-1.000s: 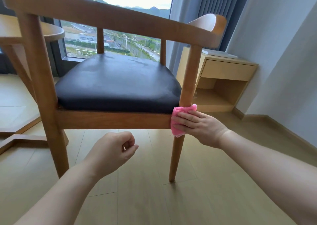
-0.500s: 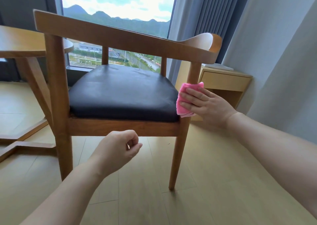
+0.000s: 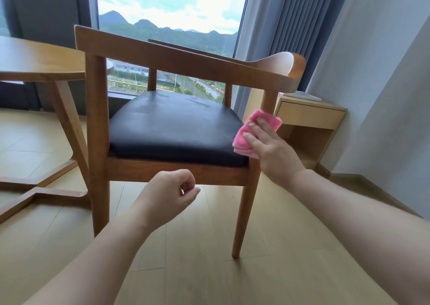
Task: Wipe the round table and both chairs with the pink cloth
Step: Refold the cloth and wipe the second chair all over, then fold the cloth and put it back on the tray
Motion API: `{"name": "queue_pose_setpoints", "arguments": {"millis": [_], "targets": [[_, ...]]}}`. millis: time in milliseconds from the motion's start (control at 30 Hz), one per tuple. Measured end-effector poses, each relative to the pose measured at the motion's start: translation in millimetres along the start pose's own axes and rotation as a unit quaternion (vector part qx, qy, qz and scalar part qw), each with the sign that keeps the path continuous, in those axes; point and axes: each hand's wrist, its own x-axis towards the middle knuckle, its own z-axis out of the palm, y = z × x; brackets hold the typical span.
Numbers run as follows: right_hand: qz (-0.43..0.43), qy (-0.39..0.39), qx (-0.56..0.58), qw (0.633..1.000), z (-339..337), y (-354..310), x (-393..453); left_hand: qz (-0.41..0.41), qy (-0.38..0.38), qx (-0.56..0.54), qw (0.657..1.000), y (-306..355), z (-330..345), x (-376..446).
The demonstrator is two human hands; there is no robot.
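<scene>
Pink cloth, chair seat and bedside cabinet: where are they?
pink cloth (image 3: pixel 242 139), head view, on its lower left fold beside the fingers.
chair seat (image 3: pixel 174 128), head view, on the middle of the black cushion.
bedside cabinet (image 3: pixel 309 114), head view, on its drawer front.

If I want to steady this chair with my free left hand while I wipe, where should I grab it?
Probably the chair by its near armrest rail, with the left hand coming from above. The rail is a bare, level bar facing you, clear of the pink cloth under the right hand.
</scene>
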Motion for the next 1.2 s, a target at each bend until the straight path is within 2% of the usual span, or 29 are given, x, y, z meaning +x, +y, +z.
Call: {"name": "queue_pose_setpoints", "arguments": {"millis": [67, 133, 267, 333, 400, 467, 500, 600, 667, 733, 833, 900, 933, 967, 1000, 1067, 1100, 1200], "targets": [[0.051, -0.044, 0.143, 0.987, 12.6, -27.5, -16.5, -0.027, -0.02, -0.029, 0.999, -0.3, 1.8, -0.9], [0.103, -0.073, 0.258, 0.958, 23.3, -51.6, -26.4, -0.049, -0.052, -0.041, 0.997, -0.1, 5.4, -2.3], [0.149, 0.001, 0.405, 0.902, 16.4, -80.7, -15.7, -0.053, -0.067, -0.042, 0.996, 2.8, 13.2, -4.8], [0.137, 0.001, 0.47, 0.872, 3.3, -94.2, -7.0, -0.051, -0.039, -0.069, 0.996, 6.4, 13.3, -6.0], [0.119, -0.016, 0.52, 0.846, -10.4, -106.6, 1.2, -0.054, 0.036, -0.11, 0.992, 11.5, 7.1, -3.9], [0.112, -0.036, 0.544, 0.83, -23.9, -113.3, 9.7, -0.06, 0.095, -0.13, 0.985, 18.8, -5.1, -1.9], [0.114, -0.046, 0.553, 0.824, -31.1, -114.4, 14.7, -0.055, 0.098, -0.126, 0.986, 23.0, -12.3, -0.9], [0.137, -0.084, 0.59, 0.791, -60.9, -116.2, 26.3, -0.081, 0.025, -0.113, 0.99, 43.4, -34.9, -0.7], [0.159, -0.125, 0.617, 0.76, -89.5, -117.1, 34.0, -0.135, -0.03, -0.144, 0.98, 64.4, -55.7, 2.3], [0.184, -0.164, 0.64, 0.728, -125.4, -113.8, 49.6, -0.153, -0.065, -0.18, 0.969, 90.6, -87.3, 15.3], [0.191, -0.238, 0.687, 0.66, -197.5, -87.0, 92.3, -0.16, -0.11, -0.217, 0.957, 140.8, -154.9, 60.7], [0.171, -0.298, 0.72, 0.604, -254.4, -56.9, 128.5, -0.17, -0.124, -0.223, 0.952, 180.4, -203.8, 102.4], [0.155, -0.318, 0.728, 0.588, -282.4, -41.3, 147.7, -0.174, -0.122, -0.215, 0.953, 200.6, -228.6, 125.7], [0.143, -0.323, 0.72, 0.597, -310.3, -26.6, 168.0, -0.177, -0.119, -0.192, 0.958, 220.3, -252.9, 150.6], [0.141, -0.32, 0.695, 0.628, -337.4, -12.0, 188.4, -0.178, -0.117, -0.165, 0.963, 241.1, -275.8, 175.5], [0.182, -0.288, 0.613, 0.713, -389.7, 19.7, 227.1, -0.176, -0.141, -0.12, 0.967, 287.8, -318.0, 224.1], [0.203, -0.263, 0.585, 0.74, -416.3, 39.0, 245.3, -0.179, -0.163, -0.098, 0.965, 313.0, -337.2, 246.8], [0.207, -0.211, 0.567, 0.769, -488.9, 103.2, 297.6, -0.175, -0.223, -0.011, 0.959, 382.4, -387.3, 312.0]]}}
